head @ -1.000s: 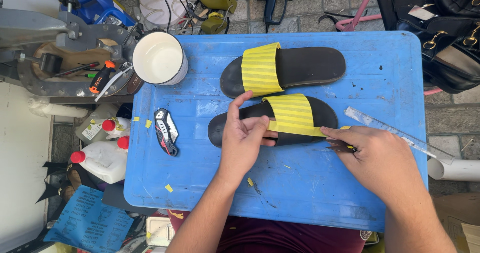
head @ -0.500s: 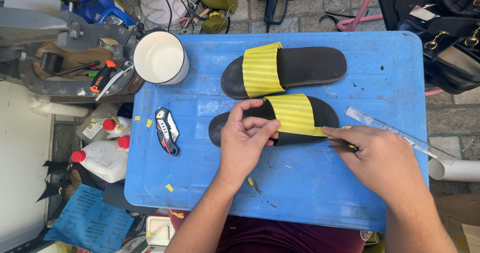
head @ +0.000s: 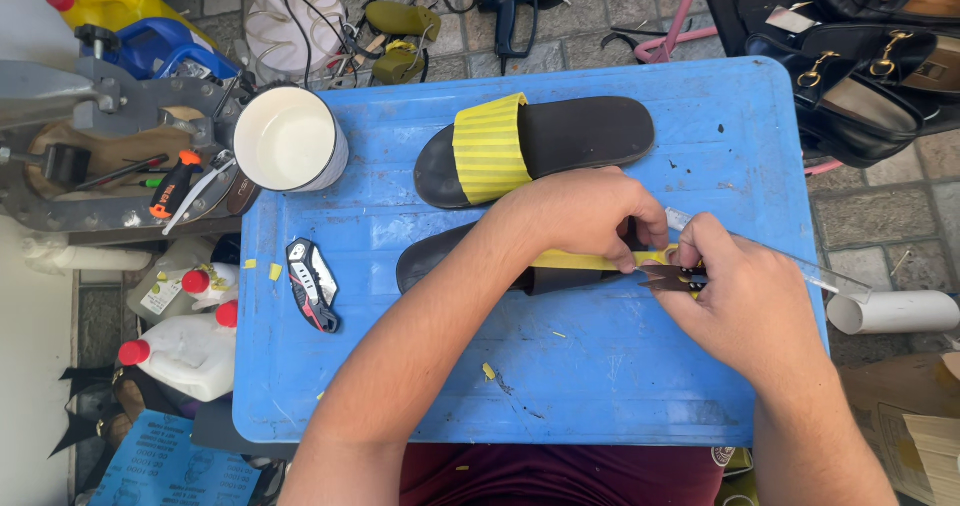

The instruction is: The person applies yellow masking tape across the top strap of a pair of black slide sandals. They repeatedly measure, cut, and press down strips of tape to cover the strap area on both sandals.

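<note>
On the blue plastic table (head: 420, 386), a folding utility knife (head: 312, 284) lay closed at the left, apart from both hands, and a white cup (head: 290, 138) stood at the table's back left corner. 2 black slide sandals with yellow straps were present: the far sandal (head: 540, 146) lay untouched, and the near sandal (head: 450, 256) lay just in front of it, largely covered by the left forearm. The left hand (head: 585, 211) was closed in a pinch on a strip of yellow tape (head: 585, 260) drawn along the near sandal. The right hand (head: 745, 301) gripped a small dark tool (head: 680, 279) at the strip's right end; its type could not be determined. A clear ruler (head: 790, 264) lay partly under that hand. For a clean result, the strip should be held taut and flat, with the tool worked away from the pinching fingers.
</note>
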